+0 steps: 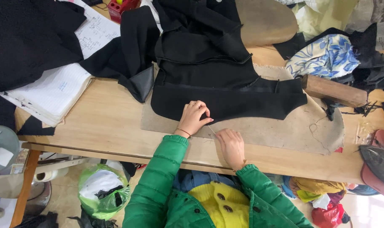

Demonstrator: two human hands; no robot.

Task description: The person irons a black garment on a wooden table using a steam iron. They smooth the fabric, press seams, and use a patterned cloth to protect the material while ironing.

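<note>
Directly under left hand (195, 116): black garment (225, 90) hem

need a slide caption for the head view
Left hand pins a black garment's hem on a wooden table; right hand pulls thread.

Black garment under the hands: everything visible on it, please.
The black garment lies spread flat on a beige felt-like pad on the wooden table. It looks like thick matte wool, with seams and a folded collar area near the top, and a grey-lined flap to its left. Its curved lower hem faces the person. The left hand presses on that hem edge; the right hand rests just below it on the pad, with a thin light thread running up to the hem.
</note>
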